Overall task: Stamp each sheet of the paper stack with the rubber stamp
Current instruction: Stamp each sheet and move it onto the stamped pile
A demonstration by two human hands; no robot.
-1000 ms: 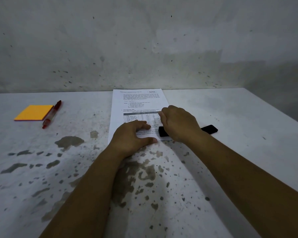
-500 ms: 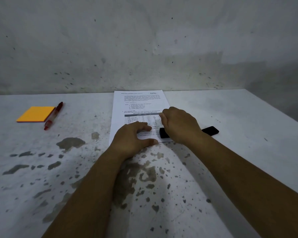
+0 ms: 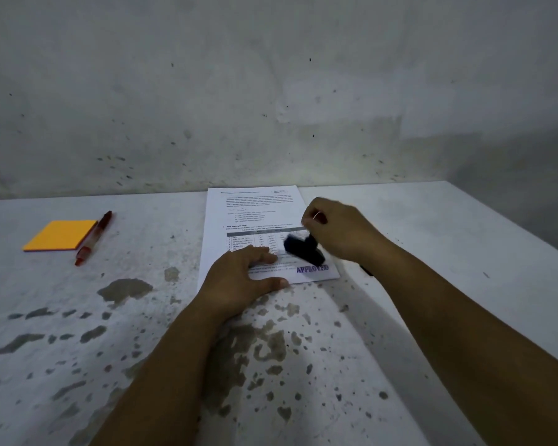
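A white printed paper stack (image 3: 239,207) lies on the table against the wall. My left hand (image 3: 239,273) rests on its near edge, fingers spread and pressing it flat. My right hand (image 3: 339,228) grips the handle of the black rubber stamp (image 3: 303,249), which hangs tilted just above the sheet, blurred by motion. A purple "APPROVED" mark (image 3: 313,269) shows on the sheet's near right corner, below the stamp.
An orange sticky-note pad (image 3: 60,235) and a red pen (image 3: 94,236) lie at the far left of the stained white table (image 3: 78,333). A black object (image 3: 366,270) peeks out behind my right forearm. The wall runs along the table's far edge.
My right hand has lifted the stamp off the sheet and tilted it, uncovering a fresh purple "APPROVED" mark. My left hand has stayed on the paper.
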